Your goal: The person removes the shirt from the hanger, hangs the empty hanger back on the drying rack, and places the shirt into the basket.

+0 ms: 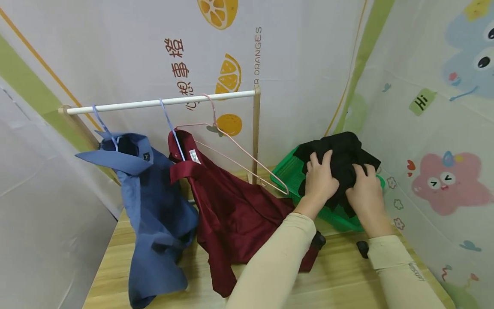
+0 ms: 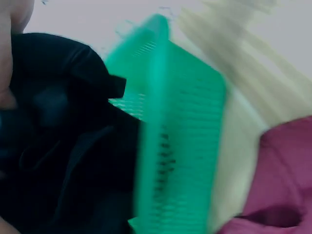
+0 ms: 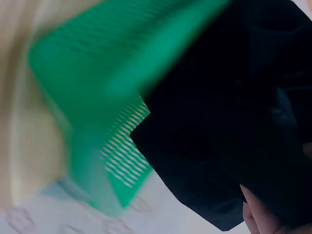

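A bunched black garment [image 1: 341,156] is over the green basket [image 1: 287,171], partly inside it. My left hand [image 1: 321,179] grips the garment's near left side. On its right side, my right hand [image 1: 365,193] holds the same cloth, fingers bent into the folds. In the left wrist view, the black cloth [image 2: 73,161] hangs beside the basket wall [image 2: 190,131], with only bits of fingers at the left edge. The right wrist view has a thumb or finger [image 3: 261,214] against the black fabric [image 3: 229,122].
A rack with a white rail [image 1: 131,105] stands on the wooden table [image 1: 112,262]. From it hang a blue shirt [image 1: 154,214], a dark red shirt [image 1: 239,214] and a bare pink hanger [image 1: 247,153]. Small black pieces [image 1: 362,249] lie near my forearms. Printed cloth walls [image 1: 424,137] enclose the table.
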Demonstrator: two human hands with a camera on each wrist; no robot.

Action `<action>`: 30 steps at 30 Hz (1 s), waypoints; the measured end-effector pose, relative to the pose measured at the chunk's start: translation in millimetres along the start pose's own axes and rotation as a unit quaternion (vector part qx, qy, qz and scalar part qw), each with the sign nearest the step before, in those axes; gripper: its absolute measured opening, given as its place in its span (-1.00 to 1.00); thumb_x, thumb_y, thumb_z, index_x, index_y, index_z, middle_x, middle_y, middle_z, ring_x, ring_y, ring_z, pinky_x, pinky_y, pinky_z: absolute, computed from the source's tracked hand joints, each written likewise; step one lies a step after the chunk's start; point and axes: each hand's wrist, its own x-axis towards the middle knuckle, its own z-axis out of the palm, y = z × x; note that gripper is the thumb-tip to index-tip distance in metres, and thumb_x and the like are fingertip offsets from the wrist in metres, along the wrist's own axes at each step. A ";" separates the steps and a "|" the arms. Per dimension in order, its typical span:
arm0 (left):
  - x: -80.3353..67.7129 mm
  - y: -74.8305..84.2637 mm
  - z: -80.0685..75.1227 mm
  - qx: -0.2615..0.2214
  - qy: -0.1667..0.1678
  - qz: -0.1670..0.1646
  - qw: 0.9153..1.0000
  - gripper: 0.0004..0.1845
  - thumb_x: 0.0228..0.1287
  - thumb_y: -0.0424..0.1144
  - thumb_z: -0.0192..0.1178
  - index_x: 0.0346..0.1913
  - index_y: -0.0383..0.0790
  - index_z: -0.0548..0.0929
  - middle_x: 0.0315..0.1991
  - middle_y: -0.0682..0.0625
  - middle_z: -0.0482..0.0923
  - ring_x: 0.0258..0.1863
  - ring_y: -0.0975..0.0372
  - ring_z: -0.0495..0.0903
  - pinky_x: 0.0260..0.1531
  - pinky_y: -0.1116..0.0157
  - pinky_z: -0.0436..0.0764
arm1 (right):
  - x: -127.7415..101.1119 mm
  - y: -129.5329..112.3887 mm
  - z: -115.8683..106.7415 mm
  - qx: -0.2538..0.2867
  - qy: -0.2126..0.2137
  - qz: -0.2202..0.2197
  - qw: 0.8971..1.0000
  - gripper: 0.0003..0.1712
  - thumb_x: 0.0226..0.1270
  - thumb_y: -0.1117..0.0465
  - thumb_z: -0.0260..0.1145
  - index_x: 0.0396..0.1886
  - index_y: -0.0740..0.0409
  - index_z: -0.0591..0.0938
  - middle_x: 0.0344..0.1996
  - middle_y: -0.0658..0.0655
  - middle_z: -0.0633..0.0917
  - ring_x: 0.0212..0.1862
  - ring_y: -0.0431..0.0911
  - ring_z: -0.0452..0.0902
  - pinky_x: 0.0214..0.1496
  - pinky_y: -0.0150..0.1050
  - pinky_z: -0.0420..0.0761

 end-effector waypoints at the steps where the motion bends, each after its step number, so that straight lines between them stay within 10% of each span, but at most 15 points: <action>1: -0.7 -6.1 2.5 -0.017 -0.015 -0.004 1.000 -0.08 0.34 -0.39 0.30 0.64 0.33 0.21 0.67 -0.06 0.07 0.43 0.06 0.40 -0.04 0.27 0.60 | -1.1 1.2 6.0 -0.001 -0.013 0.008 1.000 -0.28 0.24 0.52 0.22 0.46 0.45 0.41 0.41 0.63 0.33 0.11 0.68 0.42 0.10 0.51 0.53; 4: -3.6 -22.1 8.5 -0.052 -0.056 -0.013 0.997 -0.04 0.36 -0.43 0.18 0.67 0.38 0.08 0.71 -0.05 -0.06 0.51 0.04 0.33 -0.04 0.22 0.58 | -4.8 5.9 21.7 0.007 -0.052 0.034 0.998 -0.25 0.26 0.49 0.21 0.50 0.46 0.36 0.44 0.66 0.27 0.08 0.70 0.41 0.12 0.52 0.51; 10: -9.9 -36.5 10.2 -0.018 -0.112 -0.003 0.994 -0.08 0.44 -0.34 0.13 0.71 0.31 0.01 0.75 -0.03 -0.10 0.74 0.00 0.00 0.67 -0.14 0.17 | -9.9 18.9 40.5 0.015 -0.120 0.089 0.989 -0.16 0.34 0.40 0.22 0.59 0.44 0.20 0.45 0.76 0.11 0.01 0.70 0.44 -0.01 0.45 0.56; 21: -27.8 -33.7 3.5 0.084 -0.168 0.043 0.981 -0.40 0.61 -0.12 0.05 0.61 0.34 0.29 0.65 0.16 0.20 0.68 0.15 0.18 0.60 -0.16 0.29 | -7.7 26.2 47.5 -0.020 -0.238 0.115 0.964 -0.06 0.55 0.16 0.26 0.66 0.48 0.01 0.50 0.85 -0.08 0.35 0.86 0.06 0.31 0.62 0.34; 30: -63.0 -42.4 -17.1 0.142 -0.170 0.072 0.972 -0.56 0.65 -0.08 0.01 0.46 0.35 0.52 0.54 0.27 0.40 0.54 0.19 0.40 0.49 -0.07 0.49 | -26.5 -6.4 34.5 -0.013 -0.188 0.047 0.981 -0.24 0.58 0.10 0.24 0.53 0.51 0.30 0.51 0.80 0.06 0.45 0.77 0.01 0.43 0.61 0.22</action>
